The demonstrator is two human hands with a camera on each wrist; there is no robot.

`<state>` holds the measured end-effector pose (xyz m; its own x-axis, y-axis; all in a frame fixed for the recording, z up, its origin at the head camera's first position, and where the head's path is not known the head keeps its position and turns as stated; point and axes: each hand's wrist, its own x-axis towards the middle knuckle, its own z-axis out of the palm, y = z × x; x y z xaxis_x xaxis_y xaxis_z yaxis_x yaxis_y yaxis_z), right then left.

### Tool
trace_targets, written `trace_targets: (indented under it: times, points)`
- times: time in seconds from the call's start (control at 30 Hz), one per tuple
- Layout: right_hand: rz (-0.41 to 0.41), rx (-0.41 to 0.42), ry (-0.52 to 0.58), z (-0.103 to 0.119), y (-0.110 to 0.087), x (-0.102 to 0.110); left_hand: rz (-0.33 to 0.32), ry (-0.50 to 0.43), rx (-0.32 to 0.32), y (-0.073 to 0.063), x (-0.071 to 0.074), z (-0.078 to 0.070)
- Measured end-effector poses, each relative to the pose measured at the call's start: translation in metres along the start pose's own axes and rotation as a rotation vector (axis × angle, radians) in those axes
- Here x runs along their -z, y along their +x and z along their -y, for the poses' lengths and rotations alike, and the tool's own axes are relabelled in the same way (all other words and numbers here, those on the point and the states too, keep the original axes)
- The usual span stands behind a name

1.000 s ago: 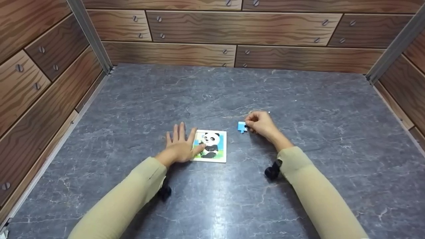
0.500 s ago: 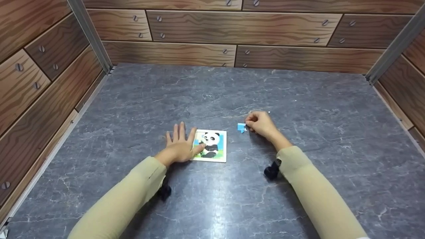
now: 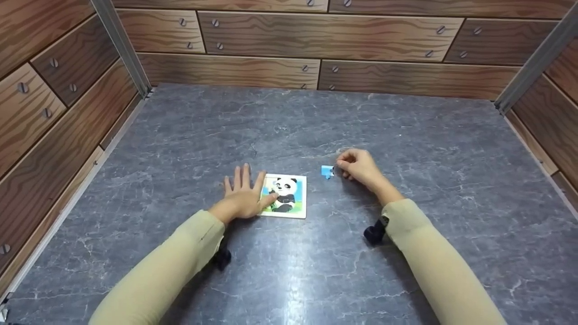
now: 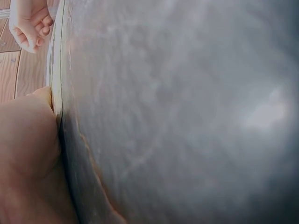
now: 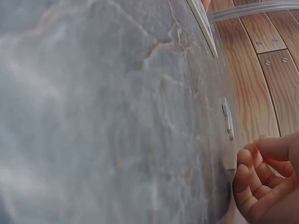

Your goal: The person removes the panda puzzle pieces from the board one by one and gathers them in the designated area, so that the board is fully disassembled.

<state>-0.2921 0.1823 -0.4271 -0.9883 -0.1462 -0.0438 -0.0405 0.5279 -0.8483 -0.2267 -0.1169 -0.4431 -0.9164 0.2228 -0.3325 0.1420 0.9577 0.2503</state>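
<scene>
A square panda jigsaw puzzle (image 3: 292, 198) with a pale border lies on the table. My left hand (image 3: 244, 201) rests flat at its left side, fingers spread and the thumb over the picture. To the right of the puzzle lies a loose blue puzzle piece (image 3: 327, 171) with some white and black at its right edge; the right wrist view shows this piece (image 5: 227, 119) almost edge-on. Just right of it is my right hand (image 3: 359, 166), fingers curled and thumb near the index fingertip, with nothing between them. A small space separates those fingertips from the piece.
The grey marbled tabletop (image 3: 226, 126) is bounded by wood-patterned panels (image 3: 271, 36) at the back and both sides. Metal posts (image 3: 124, 47) stand at the back corners. A dark wrist camera (image 3: 374, 232) hangs below the right cuff.
My right hand has let go of the blue puzzle piece and drawn slightly away to the right. The left hand stays on the puzzle. The whole head view has shifted a little.
</scene>
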Motion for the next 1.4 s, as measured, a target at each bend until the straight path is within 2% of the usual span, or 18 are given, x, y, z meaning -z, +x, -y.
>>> trace_targets:
  times: [0.37,0.67,1.4]
  points:
    - [0.020,0.040,0.055,0.011,-0.005,-0.006,0.000,-0.025,-0.012,-0.002,0.001,0.003]
    - [0.057,0.072,0.039,0.022,-0.008,-0.021,-0.016,-0.016,-0.012,0.000,-0.002,0.003]
    - [0.108,0.148,0.058,0.045,-0.014,-0.055,0.030,-0.001,0.019,0.005,-0.001,0.001]
